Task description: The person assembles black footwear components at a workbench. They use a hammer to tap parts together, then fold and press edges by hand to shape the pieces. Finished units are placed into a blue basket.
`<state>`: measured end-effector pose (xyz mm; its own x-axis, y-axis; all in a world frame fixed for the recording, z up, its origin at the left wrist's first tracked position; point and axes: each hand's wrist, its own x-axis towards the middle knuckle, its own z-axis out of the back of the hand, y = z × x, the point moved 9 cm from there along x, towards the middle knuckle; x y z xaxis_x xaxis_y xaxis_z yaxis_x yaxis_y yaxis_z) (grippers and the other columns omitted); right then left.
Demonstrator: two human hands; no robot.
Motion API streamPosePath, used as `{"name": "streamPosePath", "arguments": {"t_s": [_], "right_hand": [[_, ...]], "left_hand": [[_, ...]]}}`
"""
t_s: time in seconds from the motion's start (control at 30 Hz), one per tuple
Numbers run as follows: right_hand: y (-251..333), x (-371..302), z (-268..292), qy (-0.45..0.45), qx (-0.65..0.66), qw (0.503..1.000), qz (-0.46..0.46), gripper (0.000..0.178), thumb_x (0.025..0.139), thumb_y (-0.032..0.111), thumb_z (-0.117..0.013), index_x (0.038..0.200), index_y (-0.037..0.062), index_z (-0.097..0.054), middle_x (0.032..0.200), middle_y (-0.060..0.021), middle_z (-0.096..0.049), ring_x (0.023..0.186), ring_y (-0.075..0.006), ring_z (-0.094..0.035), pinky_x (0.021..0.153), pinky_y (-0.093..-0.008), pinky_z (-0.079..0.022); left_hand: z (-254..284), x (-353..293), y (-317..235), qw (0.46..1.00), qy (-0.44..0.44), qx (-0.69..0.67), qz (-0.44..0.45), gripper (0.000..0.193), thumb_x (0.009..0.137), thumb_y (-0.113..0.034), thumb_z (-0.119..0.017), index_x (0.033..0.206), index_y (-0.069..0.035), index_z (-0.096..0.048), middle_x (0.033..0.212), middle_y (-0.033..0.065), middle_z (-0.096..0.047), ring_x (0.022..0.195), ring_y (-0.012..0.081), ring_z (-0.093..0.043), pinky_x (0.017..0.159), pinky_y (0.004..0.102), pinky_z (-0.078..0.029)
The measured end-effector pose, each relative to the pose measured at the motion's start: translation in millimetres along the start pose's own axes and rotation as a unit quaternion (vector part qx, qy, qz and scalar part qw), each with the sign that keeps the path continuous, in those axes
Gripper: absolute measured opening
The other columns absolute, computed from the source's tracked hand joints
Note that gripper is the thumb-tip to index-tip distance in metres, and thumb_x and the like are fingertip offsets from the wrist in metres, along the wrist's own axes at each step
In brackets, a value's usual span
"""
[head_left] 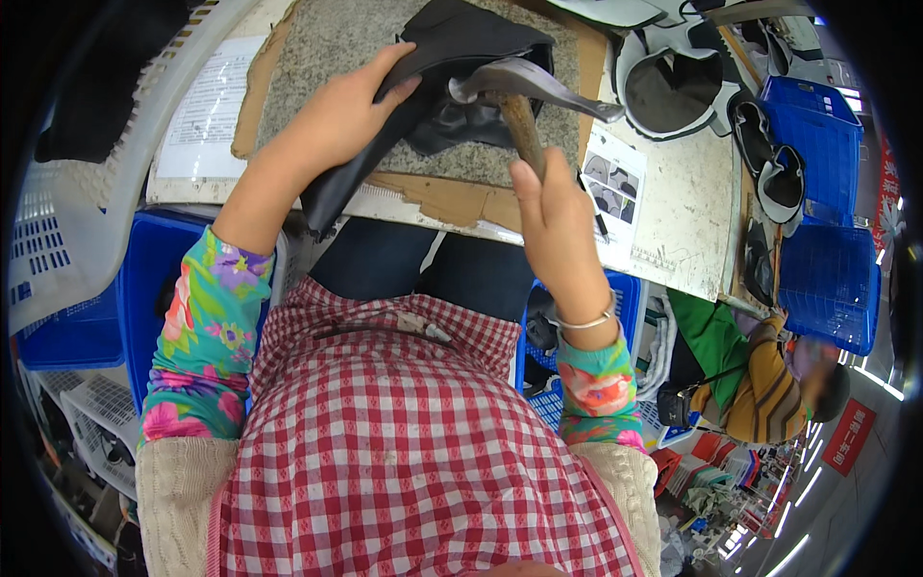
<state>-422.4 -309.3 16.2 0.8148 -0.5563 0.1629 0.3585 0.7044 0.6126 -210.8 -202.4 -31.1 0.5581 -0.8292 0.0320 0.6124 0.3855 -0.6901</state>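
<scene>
A black leather piece, apparently a shoe or boot upper (471, 37), lies folded over a speckled grey stone slab (322, 53), one strip hanging past the table's front edge. My left hand (348, 117) grips its left side, thumb and fingers around the leather, some of them hidden. In my right hand (562, 231) is the wooden handle of a hammer (538, 82), with fingers wrapped round it. The hammer's curved metal head is above the leather; whether it touches cannot be told.
Torn cardboard (452, 199) edges the slab on the worktable. Printed sheets (207, 120) and a pen (594, 213) lie there too. White-lined shoe uppers (673, 87) sit at the right. A white plastic basket (87, 250) stands left, blue crates (812, 144) right. Another person (769, 385) is at far right.
</scene>
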Motion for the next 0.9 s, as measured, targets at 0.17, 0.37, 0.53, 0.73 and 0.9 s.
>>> {"name": "streamPosePath", "arguments": {"t_s": [0.17, 0.37, 0.53, 0.73, 0.9], "right_hand": [[10, 2, -12, 0.041, -0.121, 0.991, 0.046, 0.033, 0.106, 0.033, -0.058, 0.099, 0.0023, -0.050, 0.067, -0.0240, -0.064, 0.065, -0.0471, -0.064, 0.058, -0.0545, -0.049], [0, 2, -24, 0.054, -0.100, 0.993, 0.020, 0.034, 0.106, 0.035, -0.057, 0.101, 0.0017, -0.052, 0.067, -0.0232, -0.065, 0.064, -0.0458, -0.065, 0.058, -0.0535, -0.051], [-9, -1, -18, 0.051, -0.083, 0.995, 0.008, 0.037, 0.106, 0.038, -0.056, 0.101, 0.0007, -0.052, 0.066, -0.0233, -0.063, 0.065, -0.0475, -0.064, 0.058, -0.0541, -0.051], [-14, -48, 11, 0.085, 0.071, 0.990, -0.083, 0.031, 0.107, 0.031, -0.058, 0.104, 0.0003, -0.054, 0.076, -0.0247, -0.060, 0.072, -0.0443, -0.058, 0.066, -0.0458, -0.048], [-22, -68, 13, 0.092, 0.088, 0.985, -0.115, 0.032, 0.107, 0.031, -0.058, 0.102, 0.0002, -0.053, 0.078, -0.0275, -0.063, 0.078, -0.0507, -0.063, 0.066, -0.0518, -0.048]], "left_hand": [[7, 2, -10, 0.999, -0.022, -0.005, -0.045, 0.050, 0.108, -0.039, -0.053, 0.154, -0.020, -0.044, 0.140, 0.0214, -0.062, 0.130, 0.0430, -0.058, 0.106, 0.0443, -0.047], [-2, 2, 6, 1.000, -0.006, -0.026, -0.015, 0.051, 0.108, -0.040, -0.052, 0.154, -0.018, -0.044, 0.142, 0.0214, -0.061, 0.133, 0.0417, -0.057, 0.109, 0.0426, -0.045], [4, 8, 6, 0.998, 0.013, -0.035, -0.046, 0.053, 0.108, -0.041, -0.053, 0.154, -0.018, -0.046, 0.143, 0.0219, -0.060, 0.134, 0.0402, -0.057, 0.110, 0.0421, -0.044], [101, 44, -84, 0.840, 0.144, 0.501, -0.148, 0.044, 0.102, -0.020, -0.063, 0.146, -0.021, -0.059, 0.145, 0.0160, -0.061, 0.124, 0.0359, -0.063, 0.107, 0.0384, -0.048], [121, 40, -200, 0.755, -0.029, 0.436, -0.489, 0.050, 0.076, -0.023, -0.083, 0.125, -0.014, -0.072, 0.142, 0.0165, -0.053, 0.135, 0.0385, -0.046, 0.115, 0.0488, -0.036]]}}
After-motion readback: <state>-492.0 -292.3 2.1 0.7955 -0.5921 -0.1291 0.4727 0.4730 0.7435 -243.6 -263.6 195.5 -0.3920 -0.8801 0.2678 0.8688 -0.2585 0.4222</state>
